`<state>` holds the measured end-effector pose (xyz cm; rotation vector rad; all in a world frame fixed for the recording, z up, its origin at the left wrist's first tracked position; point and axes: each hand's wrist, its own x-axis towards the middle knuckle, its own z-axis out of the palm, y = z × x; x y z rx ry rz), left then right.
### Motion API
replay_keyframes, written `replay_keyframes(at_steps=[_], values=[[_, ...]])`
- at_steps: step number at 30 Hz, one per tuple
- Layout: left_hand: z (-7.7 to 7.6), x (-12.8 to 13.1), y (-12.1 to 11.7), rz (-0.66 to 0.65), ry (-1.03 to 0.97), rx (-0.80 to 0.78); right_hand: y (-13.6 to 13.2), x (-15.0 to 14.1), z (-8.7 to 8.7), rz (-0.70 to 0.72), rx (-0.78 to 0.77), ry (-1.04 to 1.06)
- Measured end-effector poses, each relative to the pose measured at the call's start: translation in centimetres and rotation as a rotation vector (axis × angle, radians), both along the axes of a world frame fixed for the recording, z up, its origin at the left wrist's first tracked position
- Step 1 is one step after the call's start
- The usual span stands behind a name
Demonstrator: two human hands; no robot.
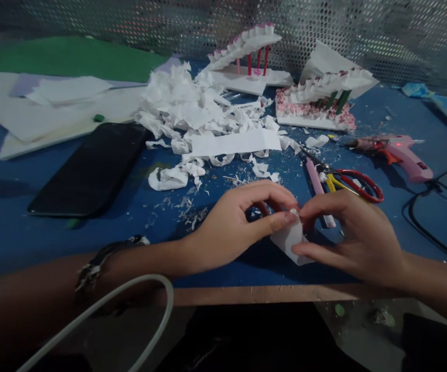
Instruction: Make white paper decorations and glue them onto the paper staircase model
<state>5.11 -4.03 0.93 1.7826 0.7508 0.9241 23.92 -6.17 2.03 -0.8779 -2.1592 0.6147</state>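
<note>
Folded small white paper piece (287, 238): between the fingertips of both hands, just above the blue tabletop (10, 227), its narrow end uppermost.
Left hand (227, 227): thumb and forefinger pinching the upper end of the paper piece; the other fingers curl behind, partly hidden.
Right hand (363, 240): forefinger at the upper end, thumb lower on the side, gripping the paper piece between them; the remaining fingers are hidden.
Slim pink-handled cutter (314, 178): just beyond the right fingers, lying on the tabletop, its near end behind them.
Scissors-like metal tool with red and yellow handles (326, 169): just past the right fingers, beside the cutter.
Long flat white paper strip (236, 142): beyond the left fingers, lying across scraps.
Pink glue gun with a red light (405, 155): beyond the right fingers and to their right, on its side.
Black rectangular phone (91, 173): well to the left of the left fingers, face up.
Fluffy heap of torn white paper (180, 98): farther out, behind the strip.
White paper staircase model on dark green posts (324, 85): far beyond the right fingers.
White paper staircase model on red posts (246, 44): farther still, straight out from the fingers.
Grey perforated screen (316, 20): farthest, behind both models.
</note>
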Motion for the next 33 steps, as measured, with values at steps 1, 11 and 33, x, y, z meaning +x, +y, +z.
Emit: replay_keyframes(at_steps=[1,11,33], values=[[-0.04,0.00,-0.04,0.010,0.009,0.020,-0.09,-0.13,0.04,-0.027,0.028,-0.027],[0.22,0.29,-0.36,0.130,0.115,0.046,-0.17,-0.22,-0.06,-0.079,0.166,-0.063],[-0.44,0.26,-0.43,0.006,-0.070,-0.255,-0.13,0.17,0.58,-0.061,0.345,-0.200]])
